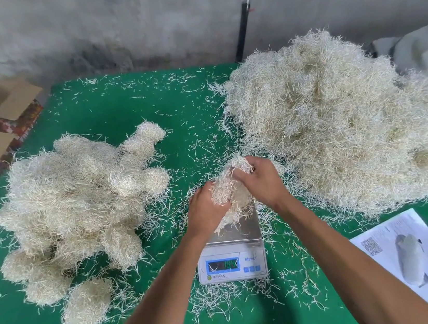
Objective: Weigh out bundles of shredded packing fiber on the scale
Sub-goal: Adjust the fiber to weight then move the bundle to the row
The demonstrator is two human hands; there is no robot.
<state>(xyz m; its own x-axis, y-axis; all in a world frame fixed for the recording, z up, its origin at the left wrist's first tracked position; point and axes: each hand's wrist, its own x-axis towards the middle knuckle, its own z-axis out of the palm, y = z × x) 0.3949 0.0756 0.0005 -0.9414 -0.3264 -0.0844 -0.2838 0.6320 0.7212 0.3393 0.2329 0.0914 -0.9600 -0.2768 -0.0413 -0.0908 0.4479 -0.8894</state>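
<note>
Bare hands (235, 194) grip wispy pale fiber bundle (228, 187) over steel-topped scale (233, 251).

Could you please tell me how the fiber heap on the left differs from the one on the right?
The left heap is made of separate rounded bundles; the right heap is one loose, unshaped mass. The left heap is smaller and lower; the right heap is larger and taller. Both are pale shredded fiber lying on the green table.

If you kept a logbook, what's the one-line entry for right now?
step: weighing | left hand + right hand: grip fiber bundle over scale | display: unreadable
</note>
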